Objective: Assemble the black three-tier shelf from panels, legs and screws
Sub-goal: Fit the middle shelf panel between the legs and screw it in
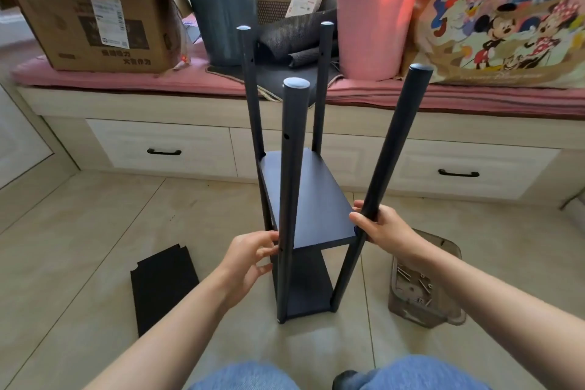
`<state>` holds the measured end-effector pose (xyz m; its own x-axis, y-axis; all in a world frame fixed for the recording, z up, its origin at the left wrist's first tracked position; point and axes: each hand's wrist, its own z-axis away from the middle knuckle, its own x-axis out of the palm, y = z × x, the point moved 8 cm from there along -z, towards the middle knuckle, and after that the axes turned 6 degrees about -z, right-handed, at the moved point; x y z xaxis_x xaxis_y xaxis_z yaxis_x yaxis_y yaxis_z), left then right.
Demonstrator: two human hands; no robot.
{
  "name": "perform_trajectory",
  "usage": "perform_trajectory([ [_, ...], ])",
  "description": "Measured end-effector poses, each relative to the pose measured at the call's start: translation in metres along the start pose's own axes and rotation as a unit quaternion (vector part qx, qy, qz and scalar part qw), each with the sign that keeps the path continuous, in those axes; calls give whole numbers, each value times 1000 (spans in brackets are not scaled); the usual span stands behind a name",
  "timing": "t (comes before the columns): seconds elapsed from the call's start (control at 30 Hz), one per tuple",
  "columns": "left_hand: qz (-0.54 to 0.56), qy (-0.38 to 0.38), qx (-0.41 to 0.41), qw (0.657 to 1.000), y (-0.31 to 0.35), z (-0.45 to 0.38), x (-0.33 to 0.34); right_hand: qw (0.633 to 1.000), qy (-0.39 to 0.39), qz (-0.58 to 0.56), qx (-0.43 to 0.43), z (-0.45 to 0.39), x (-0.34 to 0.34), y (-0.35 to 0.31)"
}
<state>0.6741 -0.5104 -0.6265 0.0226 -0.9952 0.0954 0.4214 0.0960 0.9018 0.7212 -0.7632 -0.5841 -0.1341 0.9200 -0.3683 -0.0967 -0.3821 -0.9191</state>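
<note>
Soft daylight, wide-angle edge distortion

The half-built black shelf (304, 231) stands upright on the floor, four round legs rising past two fitted panels. The upper panel (308, 199) sits about mid-height; the lower panel (305, 288) lies close to the floor. The near right leg (392, 149) leans outward to the right. A loose black panel (163, 288) with notched corners lies flat to the left. Screws (418, 285) rest in a clear tray (443, 313) on the right.
</note>
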Motion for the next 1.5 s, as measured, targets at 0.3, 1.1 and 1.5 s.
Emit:
perform_trajectory([
  [0.3, 39, 5, -56, 998, 8, -53, 24, 1000, 3, -27, 10, -29, -25, 4],
  [1.1, 281, -10, -66, 957, -20, -70, 79, 1000, -7, -1, 14, -83, -37, 6],
  [1.5, 317, -62, -41, 945, -15, -65, 97, 983, -18, 161, -81, 16, -11, -50],
])
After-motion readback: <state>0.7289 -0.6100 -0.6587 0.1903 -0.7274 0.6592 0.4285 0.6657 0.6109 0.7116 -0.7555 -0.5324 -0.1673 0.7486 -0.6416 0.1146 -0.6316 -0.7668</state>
